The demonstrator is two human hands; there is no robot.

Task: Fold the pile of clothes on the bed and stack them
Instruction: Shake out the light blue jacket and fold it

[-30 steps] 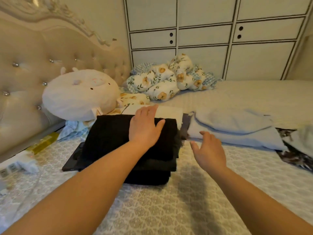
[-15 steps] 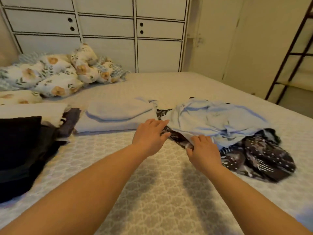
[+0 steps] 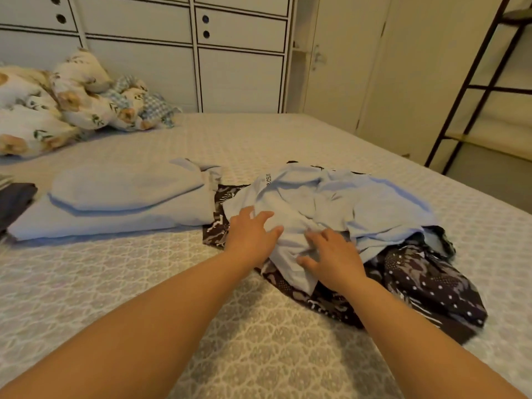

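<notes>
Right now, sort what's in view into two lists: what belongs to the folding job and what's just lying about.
Part of the job:
- crumpled light blue garment, under both hands
- dark patterned garment beneath it
- folded light blue garment
- left hand and right hand

Just lying about:
- floral bedding
- cabinet
- metal rack
- door

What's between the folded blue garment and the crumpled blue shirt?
In the head view, a strip of the dark patterned garment shows between the folded blue garment and the crumpled blue shirt, with bare bedspread behind it.
</notes>
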